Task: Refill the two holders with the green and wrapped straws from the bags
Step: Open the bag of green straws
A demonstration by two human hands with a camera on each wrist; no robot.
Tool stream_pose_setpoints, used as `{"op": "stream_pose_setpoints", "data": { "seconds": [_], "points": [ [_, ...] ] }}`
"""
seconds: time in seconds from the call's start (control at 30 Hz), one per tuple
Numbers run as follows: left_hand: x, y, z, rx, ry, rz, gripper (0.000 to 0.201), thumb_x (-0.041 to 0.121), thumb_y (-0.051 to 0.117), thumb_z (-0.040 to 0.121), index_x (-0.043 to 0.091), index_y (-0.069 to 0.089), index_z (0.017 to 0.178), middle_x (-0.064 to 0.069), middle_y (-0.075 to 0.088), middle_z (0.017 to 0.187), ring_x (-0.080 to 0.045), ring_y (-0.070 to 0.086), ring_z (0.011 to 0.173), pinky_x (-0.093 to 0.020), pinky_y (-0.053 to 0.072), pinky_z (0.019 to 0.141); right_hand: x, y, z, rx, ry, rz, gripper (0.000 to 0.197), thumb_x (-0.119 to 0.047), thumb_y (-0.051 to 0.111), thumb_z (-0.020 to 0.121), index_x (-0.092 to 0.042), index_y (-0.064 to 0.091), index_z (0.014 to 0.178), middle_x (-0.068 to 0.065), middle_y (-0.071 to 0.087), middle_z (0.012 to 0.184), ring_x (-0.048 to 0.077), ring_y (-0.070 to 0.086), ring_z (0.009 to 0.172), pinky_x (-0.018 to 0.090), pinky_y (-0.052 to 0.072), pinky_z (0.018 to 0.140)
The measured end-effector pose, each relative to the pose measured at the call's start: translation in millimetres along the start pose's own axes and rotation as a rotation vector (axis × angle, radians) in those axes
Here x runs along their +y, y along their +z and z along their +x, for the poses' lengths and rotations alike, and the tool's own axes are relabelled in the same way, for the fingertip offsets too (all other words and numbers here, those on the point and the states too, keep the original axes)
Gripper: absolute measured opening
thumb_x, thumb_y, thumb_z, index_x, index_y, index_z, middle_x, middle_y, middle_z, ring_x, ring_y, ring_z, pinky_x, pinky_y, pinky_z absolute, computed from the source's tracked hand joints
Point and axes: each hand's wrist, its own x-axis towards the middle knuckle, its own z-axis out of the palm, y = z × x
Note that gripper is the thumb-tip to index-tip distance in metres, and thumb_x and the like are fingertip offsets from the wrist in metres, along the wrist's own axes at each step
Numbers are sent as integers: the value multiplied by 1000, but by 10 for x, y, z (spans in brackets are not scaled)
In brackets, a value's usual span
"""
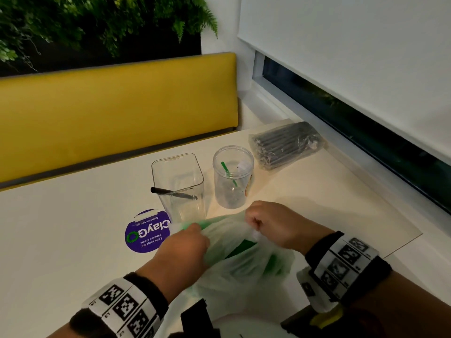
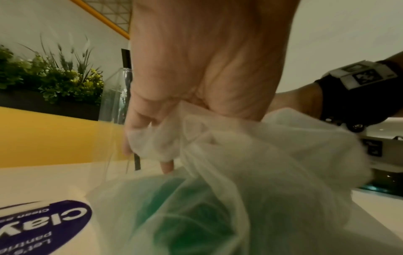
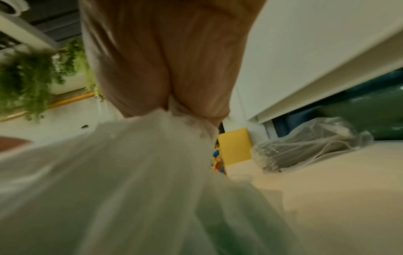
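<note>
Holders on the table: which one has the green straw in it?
The round holder, nearer the window. The square holder beside it has a black straw.

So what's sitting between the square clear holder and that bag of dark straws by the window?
In the head view, the round clear cup with one green straw stands between the square holder and the dark straw bag.

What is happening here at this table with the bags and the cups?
A person is pulling open a thin white bag of green straws, gripping it with the left hand and the right hand. Behind it, the square holder holds one black straw and the round cup one green straw. The bag of wrapped straws lies untouched by the window.
</note>
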Motion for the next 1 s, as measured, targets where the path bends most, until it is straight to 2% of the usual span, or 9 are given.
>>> {"op": "stream_pose_setpoints", "data": {
  "seconds": [0.1, 0.23, 0.33, 0.43, 0.57, 0.63, 0.73, 0.83, 1.0],
  "points": [
    [8, 44, 58, -8, 64, -144, 21, 5, 55, 84, 25, 53, 90, 0, 43, 114, -21, 56, 85, -24, 43, 67, -53, -10, -43, -46, 48, -173, 28, 3, 50, 82, -19, 65, 92, 4, 54, 109, 26, 57, 87, 41, 49, 75],
    [104, 7, 144, -36, 120, -89, 35, 30, 56, 94, 21, 48, 127, -10, 57, 120, -28, 58, 101, -34, 48, 90, -319, 28, -53, -5, 42, -595, 19, -8, 48, 92, -13, 64, 103, 11, 47, 115, 30, 49, 105, 38, 43, 78],
    [159, -4, 203, 18, 62, -188, 45, 15, 54, 94, 26, 47, 137, -5, 56, 124, -26, 57, 111, -28, 43, 94, -490, 135, -59, -28, -5, -562, 22, -11, 43, 98, -5, 63, 104, 16, 50, 111, 34, 51, 107, 43, 45, 81],
    [151, -48, 221, 105, 16, -419, 39, 5, 49, 90, 27, 64, 119, 1, 62, 108, -17, 60, 93, -18, 40, 75, -496, 335, -59, -72, -215, -571, 32, -16, 34, 101, -1, 62, 106, 18, 58, 107, 35, 56, 99, 44, 44, 84],
    [136, -89, 149, 229, -69, -550, 3, 24, 61, 84, 25, 64, 83, 4, 62, 89, -14, 59, 79, -22, 47, 69, -202, 527, -164, -67, -63, -451, 34, -34, 44, 101, -15, 60, 123, 10, 62, 113, 30, 61, 100, 40, 51, 89],
    [175, -38, 105, 203, -42, -412, 25, 19, 64, 84, 28, 62, 107, 2, 56, 111, -16, 57, 99, -26, 48, 85, -51, 638, -160, -66, -16, -616, 48, -35, 68, 88, -17, 60, 131, 13, 65, 116, 34, 64, 101, 46, 55, 90],
    [241, 66, 137, 97, 2, -252, 77, 15, 66, 82, 33, 25, 145, -3, 39, 137, -25, 45, 126, -45, 37, 110, -136, 620, -46, -241, 50, -555, 49, -26, 42, 103, -5, 36, 147, 20, 50, 134, 37, 51, 117, 44, 39, 104],
    [179, 115, 205, 26, 32, -367, 83, 14, 60, 85, 37, 12, 150, -2, 27, 147, -29, 31, 138, -58, 18, 116, -402, 526, 151, -156, 91, -317, 27, -11, 41, 100, -1, 59, 118, 21, 63, 111, 36, 61, 94, 44, 46, 75],
    [64, 89, 226, 25, 150, -616, 75, 9, 61, 87, 33, 25, 147, -5, 33, 140, -23, 48, 120, -19, 33, 100, -421, 850, 326, -164, 100, -389, 45, -24, 42, 102, -7, 39, 144, 15, 45, 144, 33, 47, 129, 48, 40, 107]
  ]
}}
